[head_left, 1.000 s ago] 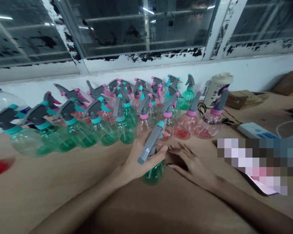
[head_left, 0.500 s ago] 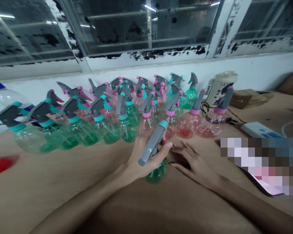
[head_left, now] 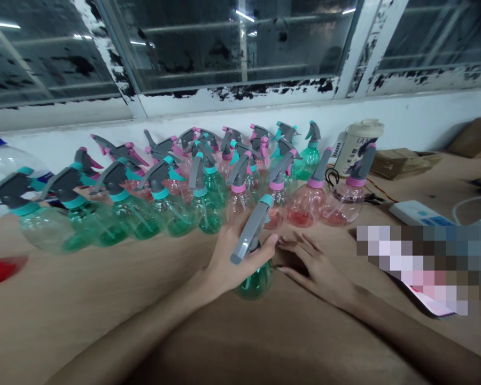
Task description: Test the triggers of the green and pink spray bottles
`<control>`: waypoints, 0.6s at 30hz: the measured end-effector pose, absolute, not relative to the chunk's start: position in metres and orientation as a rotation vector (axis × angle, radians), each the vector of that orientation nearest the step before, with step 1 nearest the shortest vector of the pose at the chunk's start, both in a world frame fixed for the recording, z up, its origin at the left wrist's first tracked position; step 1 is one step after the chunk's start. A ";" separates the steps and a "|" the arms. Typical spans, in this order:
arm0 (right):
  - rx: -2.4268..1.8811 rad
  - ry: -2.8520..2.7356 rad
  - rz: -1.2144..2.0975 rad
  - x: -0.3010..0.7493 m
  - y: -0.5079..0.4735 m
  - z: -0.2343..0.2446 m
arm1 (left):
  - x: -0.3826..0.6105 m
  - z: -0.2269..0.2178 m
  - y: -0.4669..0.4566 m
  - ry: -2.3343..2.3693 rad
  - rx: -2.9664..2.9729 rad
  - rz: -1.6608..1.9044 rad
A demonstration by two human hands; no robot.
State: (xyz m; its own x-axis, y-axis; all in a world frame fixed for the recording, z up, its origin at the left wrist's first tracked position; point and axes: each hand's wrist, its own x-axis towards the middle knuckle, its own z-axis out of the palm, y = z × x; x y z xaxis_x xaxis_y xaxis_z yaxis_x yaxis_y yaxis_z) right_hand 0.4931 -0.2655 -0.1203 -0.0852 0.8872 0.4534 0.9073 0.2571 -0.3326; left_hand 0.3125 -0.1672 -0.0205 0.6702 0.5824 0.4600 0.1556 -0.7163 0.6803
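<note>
My left hand (head_left: 228, 259) is wrapped around the neck of a green spray bottle (head_left: 255, 283) with a grey trigger head and a teal nozzle tip. The bottle's round body shows below my fingers, at the table. To its right, my right hand (head_left: 318, 270) rests low over the tabletop with its fingers spread, holding nothing. Beyond both hands stand rows of similar spray bottles: green ones with teal collars, such as this green bottle (head_left: 178, 216), and pink ones with pink collars, such as this pink bottle (head_left: 302, 208).
A phone with a blurred screen (head_left: 436, 306) lies at the right, near a white power strip (head_left: 420, 214). Behind are a coffee cup (head_left: 358, 147) and flattened brown cardboard (head_left: 404, 163). A red packet (head_left: 2, 271) and a blue-capped clear bottle (head_left: 14, 160) sit at the left.
My left hand's thumb and the spray head have shifted slightly, with the head a little more upright. The right hand stays nearly still. The whole view has drifted slightly.
</note>
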 end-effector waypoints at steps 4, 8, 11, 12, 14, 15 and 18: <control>-1.630 -1.958 -0.055 0.492 -0.266 -0.120 | 0.313 -0.020 -0.166 0.539 2.281 0.915; -1.651 -1.976 -0.043 0.493 -0.266 -0.120 | 0.314 -0.014 -0.167 0.531 2.285 0.857; -1.628 -1.981 -0.053 0.493 -0.265 -0.120 | 0.315 -0.008 -0.169 0.561 2.269 0.869; -1.624 -1.978 -0.060 0.493 -0.265 -0.120 | 0.315 -0.007 -0.170 0.573 2.265 0.883; -1.628 -1.971 -0.067 0.493 -0.265 -0.121 | 0.315 -0.006 -0.172 0.596 2.269 0.903; -1.630 -1.968 -0.065 0.493 -0.265 -0.121 | 0.315 -0.006 -0.172 0.600 2.272 0.910; -1.630 -1.971 -0.057 0.493 -0.264 -0.122 | 0.314 -0.008 -0.171 0.599 2.271 0.887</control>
